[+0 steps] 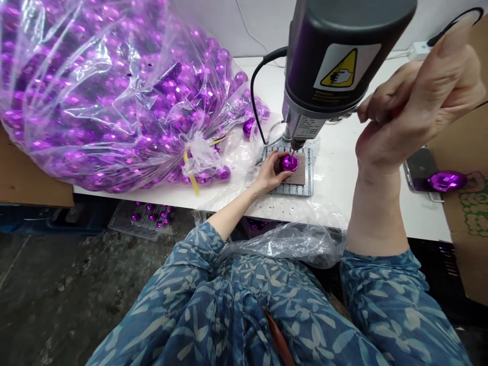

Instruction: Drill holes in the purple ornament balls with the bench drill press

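My left hand is closed around a shiny purple ball, holding it on the small pad of a bench drill's metal base. The drill bit touches the top of the ball. The dark drill head with a yellow warning label looms above. Raised at the right of the drill head, my right hand has its fingers curled around the machine's lever, which is mostly hidden.
A big clear plastic bag full of purple balls lies on the white table at the left. Another purple ball rests at the right by a cardboard box. A tray of balls sits on the floor.
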A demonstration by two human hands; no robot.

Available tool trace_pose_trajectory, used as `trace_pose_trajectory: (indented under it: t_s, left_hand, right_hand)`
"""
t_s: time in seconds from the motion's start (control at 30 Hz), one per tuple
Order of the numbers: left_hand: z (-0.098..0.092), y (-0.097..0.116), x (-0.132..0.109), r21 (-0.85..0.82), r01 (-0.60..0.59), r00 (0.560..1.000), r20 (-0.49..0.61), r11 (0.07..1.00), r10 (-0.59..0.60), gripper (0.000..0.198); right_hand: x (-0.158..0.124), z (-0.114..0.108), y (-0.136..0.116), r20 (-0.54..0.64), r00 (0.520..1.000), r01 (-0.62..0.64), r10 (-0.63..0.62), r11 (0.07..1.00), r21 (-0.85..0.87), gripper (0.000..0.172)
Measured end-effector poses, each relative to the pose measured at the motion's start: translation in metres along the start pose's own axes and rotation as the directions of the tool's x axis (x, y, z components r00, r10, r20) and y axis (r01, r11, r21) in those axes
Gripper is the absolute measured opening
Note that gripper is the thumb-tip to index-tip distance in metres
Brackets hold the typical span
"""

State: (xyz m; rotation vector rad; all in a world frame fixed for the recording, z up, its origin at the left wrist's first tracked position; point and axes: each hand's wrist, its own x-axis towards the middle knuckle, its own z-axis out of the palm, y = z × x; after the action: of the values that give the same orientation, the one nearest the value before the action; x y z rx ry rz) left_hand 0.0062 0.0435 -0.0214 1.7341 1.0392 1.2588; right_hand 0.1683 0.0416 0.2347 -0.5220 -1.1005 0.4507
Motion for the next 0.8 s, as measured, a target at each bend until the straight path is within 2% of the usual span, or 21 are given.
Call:
trace_pose_trajectory:
  t_s: [0.1, 0.4, 0.6, 0.8]
  left_hand:
    - [-0.001, 0.0, 0.0, 0.028, -0.003, 1.0, 0.01, 1.0, 0.003, 0.062]
    - [-0.002, -0.001, -0.002, 0.023, 0.019, 0.998, 0.052, 1.0, -0.02, 0.065]
    - [-0.002, -0.001, -0.003, 0.019, 0.037, 0.997, 0.063, 0.999, -0.038, 0.064]
    - [-0.002, 0.002, -0.003, 0.005, 0.057, 0.996, 0.062, 0.998, -0.057, 0.063]
  right_hand:
    - [-0.002, 0.0, 0.0, -0.02, 1.0, -0.013, 0.012, 1.0, -0.001, 0.062]
    - [-0.028, -0.018, 0.019, -0.052, 0.99, 0.131, -0.13, 0.991, 0.018, 0.077]
    - [-0.035, -0.028, 0.036, -0.095, 0.966, 0.241, -0.242, 0.97, -0.024, 0.075]
    - [-0.04, -0.041, 0.051, -0.066, 0.95, 0.306, -0.305, 0.952, 0.006, 0.069]
